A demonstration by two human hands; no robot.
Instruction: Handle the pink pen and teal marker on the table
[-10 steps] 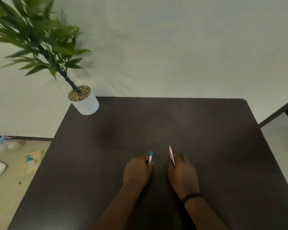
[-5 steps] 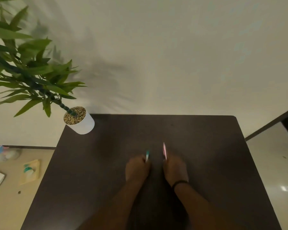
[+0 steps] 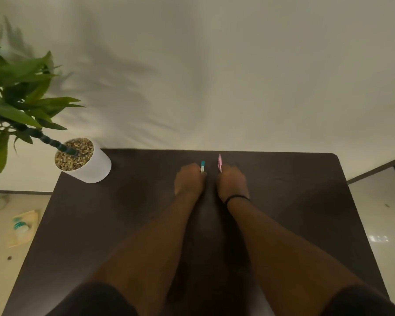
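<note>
Head view: left hand (image 3: pixel 188 180) grips teal marker (image 3: pixel 202 166); no legible writing.

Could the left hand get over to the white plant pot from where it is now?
Probably yes, but not freely: bare table lies between the left hand and the white plant pot, yet its fingers are closed on the teal marker.

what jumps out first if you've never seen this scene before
Two bare forearms stretch across a dark table, the left hand closed on a teal marker and the right hand on a pink pen, both held near the far edge. At the far left corner stands a white pot with a leafy green plant.
</note>
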